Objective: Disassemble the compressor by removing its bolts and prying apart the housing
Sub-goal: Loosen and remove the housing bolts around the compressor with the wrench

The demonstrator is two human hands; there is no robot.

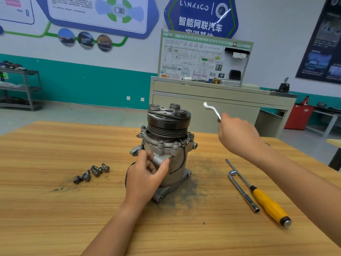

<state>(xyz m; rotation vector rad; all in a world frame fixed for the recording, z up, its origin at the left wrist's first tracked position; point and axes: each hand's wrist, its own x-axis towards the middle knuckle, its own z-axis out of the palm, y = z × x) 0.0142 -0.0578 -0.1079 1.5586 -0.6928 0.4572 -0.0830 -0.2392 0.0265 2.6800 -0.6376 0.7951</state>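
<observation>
One wooden table (55,209) fills the lower frame, its near and side edges cut off, with a dark smear of grime around the single compressor (166,126) standing upright at frame centre, pulley end up. The compressor's lower left side is hidden behind the left hand (145,174), whose fingers and thumb curl round a silver lug on the housing. At least four bolt heads show seated on the flange below the pulley; the far side of the flange is out of sight. The right hand (238,133) is raised in the air to the right of the pulley, clenched round one silver wrench (212,109), which is motion-blurred so its head is hard to make out, its lower shaft hidden in the fist. Lower right lie two tools side by side and crossing near their tips: one yellow-handled screwdriver (267,202) and one L-shaped socket wrench (243,193). Left of the compressor sits a cluster of loose bolts (92,172), about six, overlapping so the count is uncertain.
</observation>
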